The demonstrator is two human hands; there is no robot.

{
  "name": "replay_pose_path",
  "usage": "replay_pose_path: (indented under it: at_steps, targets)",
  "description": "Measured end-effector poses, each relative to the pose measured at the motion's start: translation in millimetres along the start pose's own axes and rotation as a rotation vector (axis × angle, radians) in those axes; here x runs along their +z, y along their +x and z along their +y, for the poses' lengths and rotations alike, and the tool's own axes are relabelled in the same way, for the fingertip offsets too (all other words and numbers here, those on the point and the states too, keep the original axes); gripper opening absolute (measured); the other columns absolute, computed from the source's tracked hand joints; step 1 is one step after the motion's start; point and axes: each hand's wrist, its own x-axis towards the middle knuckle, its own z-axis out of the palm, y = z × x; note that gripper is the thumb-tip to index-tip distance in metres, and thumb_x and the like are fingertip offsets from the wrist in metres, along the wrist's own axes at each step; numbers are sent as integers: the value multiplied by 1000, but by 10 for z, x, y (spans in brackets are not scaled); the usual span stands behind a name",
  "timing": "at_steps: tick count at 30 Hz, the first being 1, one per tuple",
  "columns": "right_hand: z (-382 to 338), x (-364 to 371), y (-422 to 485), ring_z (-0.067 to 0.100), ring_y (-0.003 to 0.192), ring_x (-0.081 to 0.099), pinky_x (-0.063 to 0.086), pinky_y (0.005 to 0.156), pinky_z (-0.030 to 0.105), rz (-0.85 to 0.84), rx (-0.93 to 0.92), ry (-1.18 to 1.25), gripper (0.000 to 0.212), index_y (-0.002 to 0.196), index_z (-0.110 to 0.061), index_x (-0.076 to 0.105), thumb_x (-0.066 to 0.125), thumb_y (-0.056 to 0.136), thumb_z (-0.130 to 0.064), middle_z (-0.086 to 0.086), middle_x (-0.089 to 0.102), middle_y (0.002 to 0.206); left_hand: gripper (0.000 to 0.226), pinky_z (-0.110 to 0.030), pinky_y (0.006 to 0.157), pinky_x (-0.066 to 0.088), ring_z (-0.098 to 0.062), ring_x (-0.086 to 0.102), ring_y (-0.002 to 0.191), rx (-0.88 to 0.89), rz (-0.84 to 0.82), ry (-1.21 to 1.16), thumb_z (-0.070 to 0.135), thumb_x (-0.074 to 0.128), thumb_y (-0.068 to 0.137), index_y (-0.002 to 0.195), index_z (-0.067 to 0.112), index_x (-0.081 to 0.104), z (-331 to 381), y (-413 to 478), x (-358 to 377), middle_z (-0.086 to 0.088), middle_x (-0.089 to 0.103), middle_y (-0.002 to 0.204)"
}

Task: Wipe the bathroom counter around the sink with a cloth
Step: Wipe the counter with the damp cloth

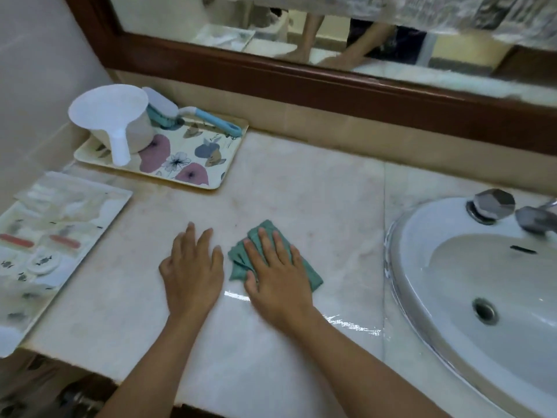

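Left hand [191,276]: near centre, palm down on the bare counter [301,191], fingers straight and slightly spread, holding nothing; just left of the cloth.
Right hand [277,282]: palm down, fingers straight, pressing flat on the cloth; thumb at the cloth's left edge.
Cloth [312,277]: teal, folded, flat on the counter under the right hand; between the left hand and the sink, apart from the sink's rim.
Counter: pale marble, with a seam running near to far just left of the sink.
Wet streak [349,324]: shining on the counter just right of the right forearm.
Sink [422,224]: white oval basin set into the counter at right, drain at the bottom.
Knob [494,205]: faceted metal, on the sink's far rim; blurred spout [536,220] just to its right.
Floral tray [180,164]: far left, close to the back wall.
Scoop [114,116]: white, on the floral tray's left end, handle pointing near.
Brush [187,114]: blue and white, lying along the tray's far side, just beside the scoop.
Second tray [99,206]: at the left edge, holding clear packets; contents too blurred to tell.
Mirror [301,25]: dark wooden frame along the far wall, reflecting both arms.
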Motion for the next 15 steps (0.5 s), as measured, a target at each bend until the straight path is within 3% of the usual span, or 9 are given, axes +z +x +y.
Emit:
replay_pose_path:
  at_steps: [4,8,12,15]
  targets:
    - [645,-265,369,18,148,-8,1,118,42,24,233,-9,66,154,-30,6,29,93,-43,-4,-4,162,45,-47,100,29,-22,26,143,-5,38,14,42,37,97,139,28,46,18,-2,53,-1,30,157]
    - [933,-301,-329,20,149,0,9,118,43,89,521,-4,72,154,-23,10,23,87,-46,2,3,162,52,-47,97,31,-25,29,141,21,53,39,45,29,93,137,23,48,57,-9,21,-5,34,155]
    - [715,-149,-1299,24,148,10,17,114,46,25,420,-70,72,152,-21,22,34,85,-45,4,13,161,54,-51,99,31,-32,29,140,55,22,81,41,29,94,139,18,47,58,5,27,-12,32,155]
    - [564,-81,-1303,28,147,14,20,113,49,39,379,-88,73,151,-19,28,39,83,-45,7,15,161,52,-52,100,31,-32,27,141,48,13,84,39,32,95,140,17,46,53,-6,40,-12,30,156]
